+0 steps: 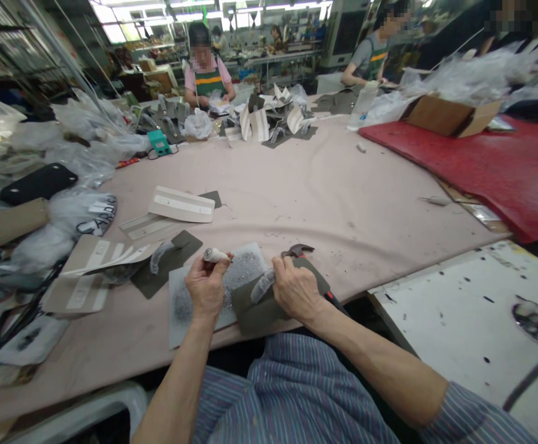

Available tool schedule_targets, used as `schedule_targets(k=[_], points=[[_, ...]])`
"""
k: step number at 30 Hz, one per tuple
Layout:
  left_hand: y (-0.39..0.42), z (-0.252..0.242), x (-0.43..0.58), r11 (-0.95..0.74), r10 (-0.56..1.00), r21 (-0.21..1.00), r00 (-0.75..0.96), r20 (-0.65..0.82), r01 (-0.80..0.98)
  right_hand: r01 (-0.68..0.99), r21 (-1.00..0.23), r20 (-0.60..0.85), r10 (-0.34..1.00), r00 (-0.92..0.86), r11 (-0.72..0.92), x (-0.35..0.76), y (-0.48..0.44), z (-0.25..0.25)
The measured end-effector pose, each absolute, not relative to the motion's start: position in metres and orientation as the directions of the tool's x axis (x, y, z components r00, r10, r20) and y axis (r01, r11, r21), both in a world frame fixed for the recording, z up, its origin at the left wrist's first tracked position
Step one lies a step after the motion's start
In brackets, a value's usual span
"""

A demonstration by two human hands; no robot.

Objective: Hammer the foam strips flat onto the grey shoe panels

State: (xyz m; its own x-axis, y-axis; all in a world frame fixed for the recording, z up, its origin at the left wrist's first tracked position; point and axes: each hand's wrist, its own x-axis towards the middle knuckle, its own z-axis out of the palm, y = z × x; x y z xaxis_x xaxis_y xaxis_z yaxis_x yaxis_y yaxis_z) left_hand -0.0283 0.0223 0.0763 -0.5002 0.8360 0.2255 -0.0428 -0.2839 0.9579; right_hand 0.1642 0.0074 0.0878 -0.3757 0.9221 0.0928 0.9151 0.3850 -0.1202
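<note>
Progress, judging only by how things lie: looks mid-batch. One olive piece (pixel 255 311) sits at the near edge of the table (pixel 319 197), partly over a speckled grey pad (pixel 245 268), w/ a plastic-wrapped strap (pixel 262 285) lying across it. A second olive piece (pixel 171 259) w/ the same kind of wrapped part lies just left of the pad. Beige panels (pixel 181 205) lie a bit farther out, and more cut pcs are heaped at the far end. Can't tell which of these are finished and which aren't; no marks readable on the piece under the hands.

L hand (pixel 208 290): fingers curled in tight, thumb and forefinger pinching a small whitish peg (pixel 214 254) that pokes out the top, held over the pad's left part. Whether its tip touches the pad, can't tell.

R hand (pixel 297 293): closed in a fist round a hammer (pixel 297 250). The dark head sticks out on the far side, the handle end shows near the wrist. The hand rests on or just above the near olive piece, beside the strap.

Hands are near each other but apart. Far right there's a red mat (pixel 482 166) w/ a cardboard box (pixel 449 116); other people work at the far side.
</note>
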Motion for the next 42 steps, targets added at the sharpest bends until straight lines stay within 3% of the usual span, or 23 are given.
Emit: schedule_targets(k=[5,8,13,16,19,25,30,42], points=[[0.011,0.062,-0.025,-0.177,0.886,0.984,-0.435,0.162,0.007,0.867,-0.427,0.028,0.962,-0.273,0.258,0.161,-0.018,0.074],[0.005,0.049,-0.022,-0.137,0.895,0.991,-0.428,0.128,0.01,0.845,-0.509,0.048,0.986,-0.16,0.162,0.169,-0.024,0.062],[0.005,0.059,-0.031,-0.195,0.853,0.979,-0.484,0.196,0.053,0.886,-0.463,0.079,0.996,0.038,0.003,0.198,-0.003,0.067],[0.01,0.065,-0.037,-0.205,0.84,0.978,-0.505,0.2,0.046,0.866,-0.496,0.036,0.995,0.093,-0.063,0.202,0.002,0.072],[0.014,0.059,-0.036,-0.184,0.86,0.983,-0.483,0.164,0.006,0.821,-0.571,0.033,0.999,0.032,-0.008,0.185,-0.012,0.066],[0.017,0.029,-0.022,-0.078,0.939,0.988,-0.342,0.029,-0.131,0.807,-0.565,-0.117,0.951,-0.285,0.172,0.144,-0.055,0.045],[0.023,0.014,-0.014,0.004,0.974,0.992,-0.222,-0.033,-0.129,0.712,-0.662,-0.101,0.913,-0.396,0.236,0.146,-0.056,0.045],[0.014,0.004,-0.018,0.003,0.984,1.0,-0.176,-0.001,0.013,0.804,-0.555,-0.007,0.965,-0.262,0.214,0.142,-0.057,0.028]])
